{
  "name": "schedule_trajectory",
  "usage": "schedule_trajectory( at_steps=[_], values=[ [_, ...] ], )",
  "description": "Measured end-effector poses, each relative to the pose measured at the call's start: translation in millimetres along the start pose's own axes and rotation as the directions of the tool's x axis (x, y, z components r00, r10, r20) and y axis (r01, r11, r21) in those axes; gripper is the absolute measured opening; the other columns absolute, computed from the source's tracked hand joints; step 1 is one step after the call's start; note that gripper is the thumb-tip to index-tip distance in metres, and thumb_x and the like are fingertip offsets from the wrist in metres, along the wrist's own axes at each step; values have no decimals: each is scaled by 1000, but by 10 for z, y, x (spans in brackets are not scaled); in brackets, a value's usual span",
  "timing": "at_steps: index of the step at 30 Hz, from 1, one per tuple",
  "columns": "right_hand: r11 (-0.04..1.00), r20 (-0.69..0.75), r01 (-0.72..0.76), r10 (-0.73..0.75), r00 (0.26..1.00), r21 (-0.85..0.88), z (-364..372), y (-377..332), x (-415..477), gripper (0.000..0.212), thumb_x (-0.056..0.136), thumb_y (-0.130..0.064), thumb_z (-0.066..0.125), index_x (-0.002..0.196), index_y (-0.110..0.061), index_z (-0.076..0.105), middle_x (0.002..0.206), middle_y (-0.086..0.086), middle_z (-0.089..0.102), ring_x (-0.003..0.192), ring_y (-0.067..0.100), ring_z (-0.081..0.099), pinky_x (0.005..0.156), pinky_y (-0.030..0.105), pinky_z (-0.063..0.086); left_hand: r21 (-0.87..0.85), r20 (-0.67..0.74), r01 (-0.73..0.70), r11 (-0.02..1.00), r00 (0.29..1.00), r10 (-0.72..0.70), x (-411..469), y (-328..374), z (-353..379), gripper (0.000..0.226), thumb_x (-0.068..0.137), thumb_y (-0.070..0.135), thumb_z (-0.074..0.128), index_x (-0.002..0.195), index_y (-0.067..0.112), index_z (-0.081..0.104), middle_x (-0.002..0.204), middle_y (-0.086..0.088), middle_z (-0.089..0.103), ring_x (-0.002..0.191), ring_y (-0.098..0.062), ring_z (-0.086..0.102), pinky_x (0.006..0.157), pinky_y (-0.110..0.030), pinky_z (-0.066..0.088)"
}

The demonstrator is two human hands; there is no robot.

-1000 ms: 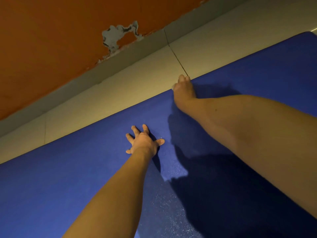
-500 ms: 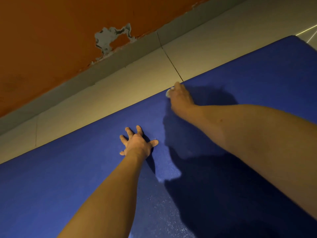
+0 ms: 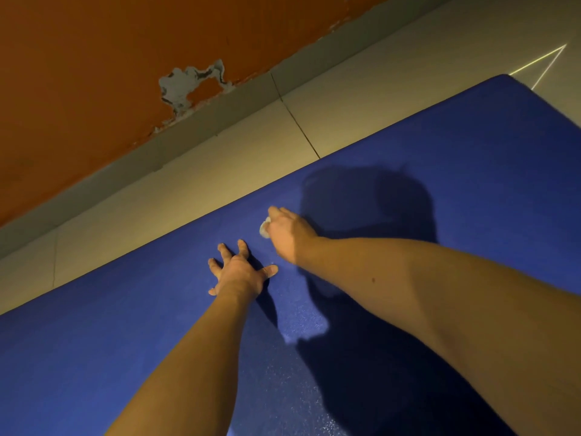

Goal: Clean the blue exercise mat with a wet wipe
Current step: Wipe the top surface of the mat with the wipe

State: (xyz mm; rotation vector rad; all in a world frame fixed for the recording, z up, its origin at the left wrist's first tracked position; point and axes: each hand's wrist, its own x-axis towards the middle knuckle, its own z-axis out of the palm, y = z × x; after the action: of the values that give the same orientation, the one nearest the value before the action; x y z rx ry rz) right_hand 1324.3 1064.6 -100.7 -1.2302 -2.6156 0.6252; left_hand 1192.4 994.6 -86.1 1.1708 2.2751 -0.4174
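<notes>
Two hands on the mat (image 3: 94, 357): right hand (image 3: 287, 236) grips wipe (image 3: 265, 228).

one left hand (image 3: 240, 272), one right hand (image 3: 287, 234), one blue mat (image 3: 94, 357), one wet wipe (image 3: 265, 228), one orange wall (image 3: 94, 73).

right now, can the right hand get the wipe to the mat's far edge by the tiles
Probably yes: the right hand holds the wet wipe close to that edge of the mat, and nothing lies between.
</notes>
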Motion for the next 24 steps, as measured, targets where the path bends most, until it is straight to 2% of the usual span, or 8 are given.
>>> schedule_trajectory(
  at_steps=[4, 7, 11, 14, 17, 19, 22, 24],
  values=[
    [948, -79, -317, 316, 945, 2, -326, 567, 68, 18, 91, 6, 52, 92, -11, 54, 126, 15, 46, 110, 33, 53, 78, 36, 47, -55, 5, 14, 998, 1000, -14, -13, 11, -17, 108, 81, 68, 67, 159, 36, -1, 165, -1, -18, 150, -43, -11, 118, -64, 17],
    [902, -106, -425, 431, 896, 80, -246, 622, 106, 23, 97, 0, 53, 118, -4, 61, 128, 13, 47, 117, 33, 54, 82, 35, 48, -60, 3, 11, 998, 1000, -11, -11, 13, -11, 108, 81, 67, 67, 159, 35, -1, 165, -1, -18, 150, -43, -11, 118, -65, 17],
    [921, -44, -343, 357, 933, 184, 102, 35, -4, 27, 95, -4, 60, 122, -9, 59, 123, 8, 54, 113, 27, 58, 84, 26, 46, -33, -5, 5, 999, 1000, -5, 1, 10, -5, 109, 80, 69, 66, 159, 34, -2, 164, -3, -19, 150, -43, -8, 119, -63, 14],
    [972, -25, -196, 200, 979, 128, 263, -342, -187, 24, 96, -6, 57, 119, -5, 63, 125, 13, 56, 117, 30, 55, 95, 37, 47, 9, -21, -21, 1000, 1000, 21, 34, -21, 18, 107, 82, 65, 67, 159, 34, -2, 164, -7, -20, 152, -39, 0, 121, -61, 11],
    [993, 0, -89, 89, 996, 78, 180, -247, -205, 20, 98, -8, 52, 114, -5, 63, 122, 15, 58, 113, 35, 55, 89, 42, 46, 15, -23, -19, 1000, 1000, 20, 21, -38, 17, 109, 81, 68, 66, 159, 34, -2, 164, -7, -19, 152, -39, -3, 120, -61, 12],
    [981, -19, -169, 172, 985, 91, 0, 19, -134, 6, 97, -4, 53, 99, -8, 57, 114, 13, 55, 106, 36, 59, 77, 38, 46, -10, -10, -7, 1000, 1000, 7, 7, -19, 0, 109, 80, 72, 64, 159, 35, -2, 165, -5, -18, 150, -43, -7, 119, -62, 15],
    [900, -42, -379, 397, 917, 215, -300, 447, -110, 36, 95, 3, 53, 73, -19, 36, 104, 2, 40, 96, 27, 53, 65, 29, 36, -5, -9, 1, 1000, 1000, -1, -3, -7, -9, 110, 79, 73, 63, 159, 35, -1, 165, -5, -16, 150, -45, -5, 119, -62, 15],
    [853, -59, -434, 469, 881, 289, -342, 564, -123, 46, 93, 6, 57, 74, -28, 33, 99, -6, 36, 90, 21, 47, 59, 26, 33, -13, -12, -6, 1000, 1000, 6, 2, -2, 1, 110, 78, 72, 64, 159, 35, -1, 164, -4, -15, 150, -45, -4, 118, -63, 16]
  ],
)
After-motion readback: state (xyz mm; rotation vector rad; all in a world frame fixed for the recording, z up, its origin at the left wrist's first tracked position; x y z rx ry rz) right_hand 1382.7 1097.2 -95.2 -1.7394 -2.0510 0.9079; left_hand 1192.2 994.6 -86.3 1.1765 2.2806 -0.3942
